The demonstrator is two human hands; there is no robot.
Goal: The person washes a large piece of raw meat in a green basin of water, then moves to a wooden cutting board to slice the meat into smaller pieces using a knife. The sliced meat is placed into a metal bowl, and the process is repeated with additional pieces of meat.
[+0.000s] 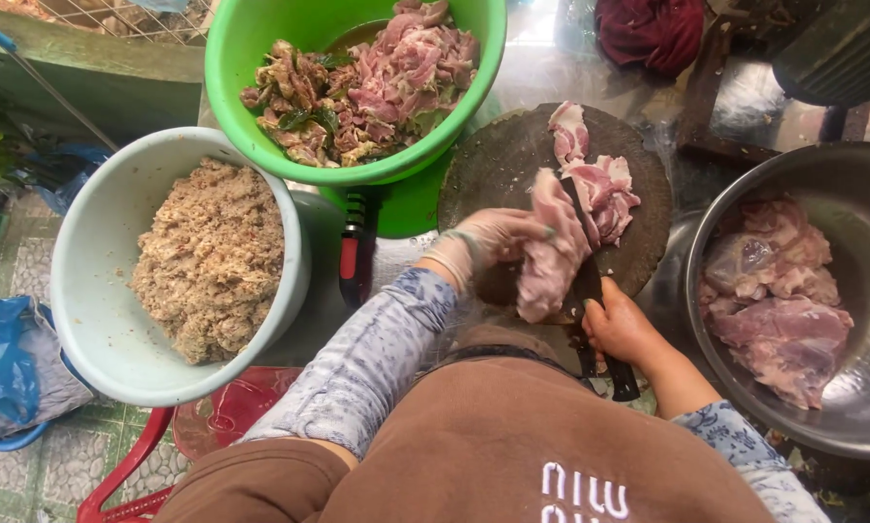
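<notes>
Slicing pork on a round board

The board [512,160] lies between a steel bowl [841,184] at 3 o'clock and a green bowl [260,107] at 10. On it, a meat slab [551,257] runs 12 to 6, pinned from 9 o'clock by the gloved left hand [488,240], fingers clamped on it. The right hand [621,329], fist closed on the knife [590,281], sits at the slab's 5 o'clock; both hands are touching it or just beside.

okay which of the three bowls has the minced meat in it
The pale bluish-white bowl at the left. The green bowl holds cooked-looking chunks, and the steel bowl at the right holds large raw pieces.
</notes>
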